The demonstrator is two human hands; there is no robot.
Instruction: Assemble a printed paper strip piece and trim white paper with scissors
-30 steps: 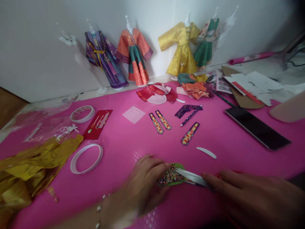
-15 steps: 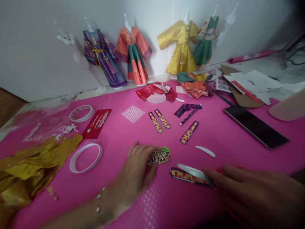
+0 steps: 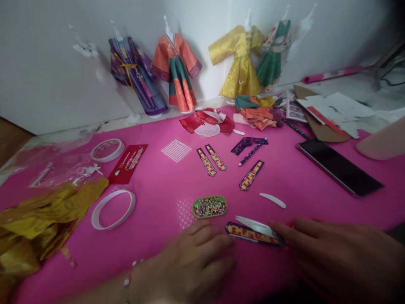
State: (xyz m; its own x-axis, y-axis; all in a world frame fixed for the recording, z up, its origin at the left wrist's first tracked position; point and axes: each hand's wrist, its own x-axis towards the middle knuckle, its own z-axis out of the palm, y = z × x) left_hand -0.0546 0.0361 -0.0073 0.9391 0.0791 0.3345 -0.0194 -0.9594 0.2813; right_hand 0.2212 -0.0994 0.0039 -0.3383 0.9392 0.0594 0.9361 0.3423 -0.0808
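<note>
A green oval dish point(image 3: 210, 207) of small multicoloured beads rests on the pink mat. Just below it is my left hand point(image 3: 196, 261), blurred, its fingers curled downward; whether it holds anything is hidden. At the lower right my right hand point(image 3: 335, 249) is closed on scissors point(image 3: 256, 225), whose blades lie over a patterned strip point(image 3: 245, 233) with a dark border. Little of the handles shows under the fingers. Another such strip point(image 3: 251, 175) lies farther back, and a pair of strips point(image 3: 206, 162) is left of it. A white curved piece point(image 3: 272, 200) lies above the scissors.
White tape rings point(image 3: 113, 210), a red card point(image 3: 128, 164) and golden fabric point(image 3: 47, 215) are at the left. A rhinestone sheet point(image 3: 176, 150) lies mid-mat, a phone point(image 3: 340, 166) at the right. Small dressed figures, one in a yellow robe point(image 3: 241, 63), line the wall.
My left hand has left the bead dish and come down and right, nearer the strip under the scissors. The dish now shows whole. My right hand and the scissors have hardly moved.
</note>
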